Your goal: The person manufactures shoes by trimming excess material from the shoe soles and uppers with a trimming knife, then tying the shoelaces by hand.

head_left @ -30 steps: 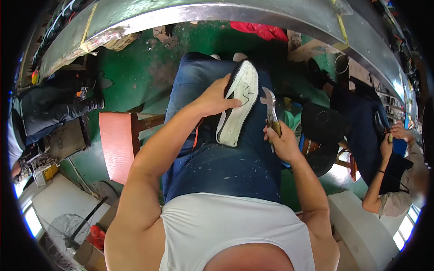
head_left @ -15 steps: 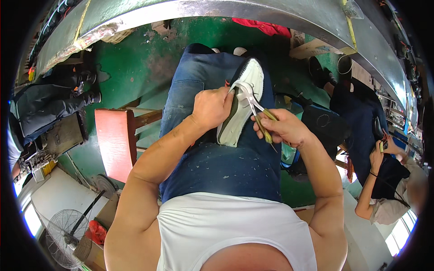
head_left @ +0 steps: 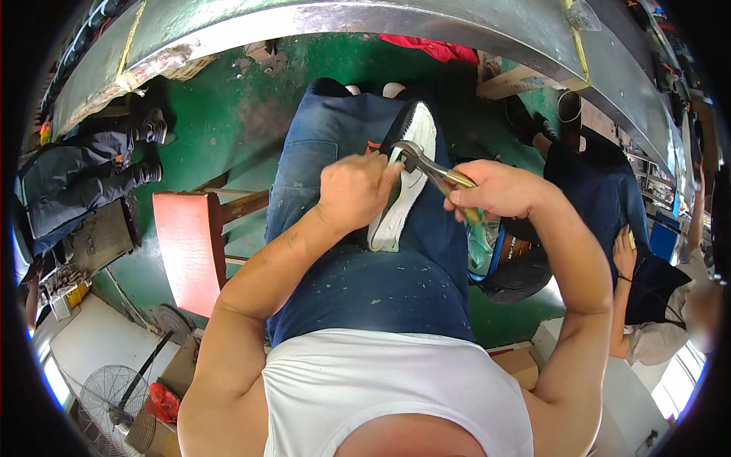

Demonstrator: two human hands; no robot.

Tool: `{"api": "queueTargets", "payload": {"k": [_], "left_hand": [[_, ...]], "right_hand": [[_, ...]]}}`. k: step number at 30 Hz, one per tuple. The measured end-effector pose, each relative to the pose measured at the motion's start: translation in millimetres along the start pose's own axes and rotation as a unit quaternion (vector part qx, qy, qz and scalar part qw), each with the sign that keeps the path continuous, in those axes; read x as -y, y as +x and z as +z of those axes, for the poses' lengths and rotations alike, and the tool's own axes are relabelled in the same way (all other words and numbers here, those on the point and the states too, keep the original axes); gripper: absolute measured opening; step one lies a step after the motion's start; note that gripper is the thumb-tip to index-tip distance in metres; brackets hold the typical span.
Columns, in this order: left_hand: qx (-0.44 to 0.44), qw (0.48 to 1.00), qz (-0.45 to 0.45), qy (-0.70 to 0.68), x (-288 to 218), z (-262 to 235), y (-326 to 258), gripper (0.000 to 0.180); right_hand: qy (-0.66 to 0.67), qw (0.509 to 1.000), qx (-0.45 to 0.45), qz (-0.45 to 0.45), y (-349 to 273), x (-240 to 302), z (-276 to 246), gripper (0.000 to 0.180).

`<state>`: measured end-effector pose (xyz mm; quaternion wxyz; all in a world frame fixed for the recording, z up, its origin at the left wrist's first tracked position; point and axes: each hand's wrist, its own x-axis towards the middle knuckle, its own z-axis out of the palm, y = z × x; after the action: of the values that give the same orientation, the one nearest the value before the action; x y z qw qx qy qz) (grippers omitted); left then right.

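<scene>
Head view showed the left hand (head_left: 356,192) clamped on the white shoe (head_left: 402,186) at frame centre; the right hand (head_left: 499,189), fisted around pliers (head_left: 434,172), had just brought them onto the shoe's edge.

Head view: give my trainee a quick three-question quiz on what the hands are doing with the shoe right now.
1. True or false: the right hand holds pliers whose jaws meet the white shoe.
2. Where does the shoe rest? A) on the red stool B) on the person's lap C) on the green floor
3. Fill in: the left hand steadies the ____.

Key: 1 true; 2 B; 3 shoe.
</scene>
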<state>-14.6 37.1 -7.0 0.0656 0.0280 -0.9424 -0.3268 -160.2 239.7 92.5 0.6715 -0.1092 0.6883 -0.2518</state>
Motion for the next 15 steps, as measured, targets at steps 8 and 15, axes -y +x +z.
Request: {"api": "queueTargets", "payload": {"k": [8, 15], "left_hand": [[0.124, 0.656, -0.29, -0.685, 38, 24, 10, 0.061], [0.122, 0.693, -0.331, -0.629, 36, 24, 20, 0.069]], "right_hand": [[-0.164, 0.955, -0.187, -0.163, 50, -43, 46, 0.027], [0.174, 0.968, -0.144, -0.108, 69, -56, 78, 0.026]]}}
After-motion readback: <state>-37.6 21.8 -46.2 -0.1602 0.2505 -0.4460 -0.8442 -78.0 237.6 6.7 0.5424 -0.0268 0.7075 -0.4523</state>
